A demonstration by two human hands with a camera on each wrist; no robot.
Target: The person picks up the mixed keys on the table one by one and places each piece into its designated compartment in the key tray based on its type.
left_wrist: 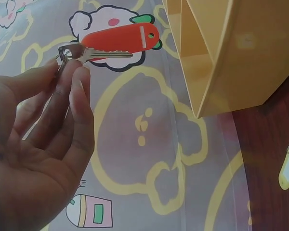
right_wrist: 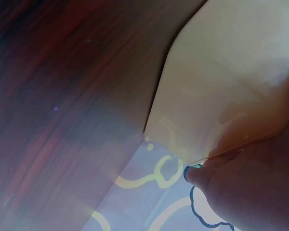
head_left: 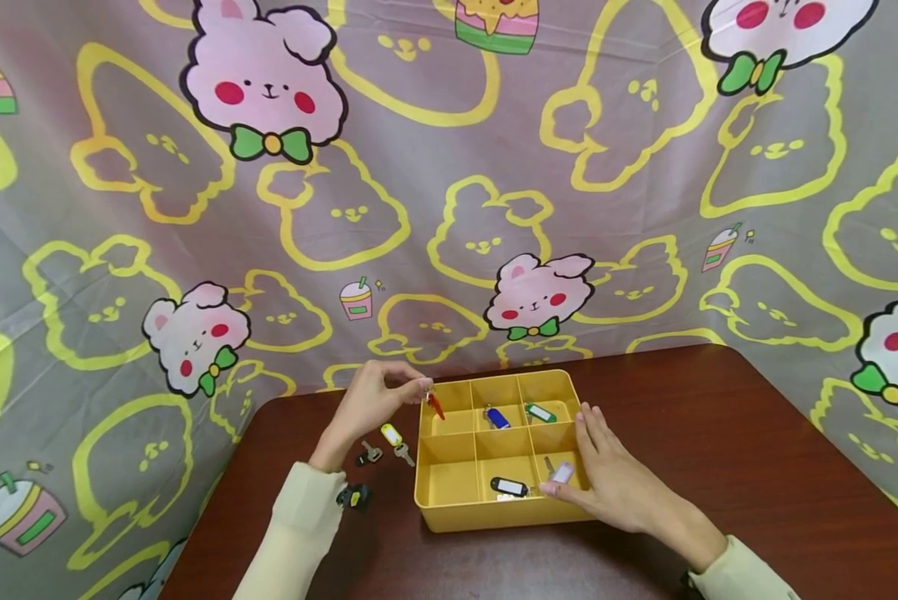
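Note:
Between thumb and fingertips, my left hand [head_left: 379,402] pinches the ring of a key with a red tag [left_wrist: 118,41]. The key hangs over the back left compartment of a yellow divided box [head_left: 449,518]. My right hand [head_left: 619,487] rests on the box's right side, fingers extended along the rim and thumb over the front right corner. Inside the box, a blue key tag [head_left: 497,417] lies in the back middle section and a green key tag [head_left: 541,412] in the back right. A black key tag [head_left: 509,486] is front middle; a lilac key tag [head_left: 562,473] is front right.
Left of the box on the brown table [head_left: 689,408] lie a key with a yellow tag [head_left: 392,435], a black-headed key [head_left: 369,453] and a dark item with a yellow patch [head_left: 354,497]. A patterned cloth [head_left: 418,233] hangs behind the table.

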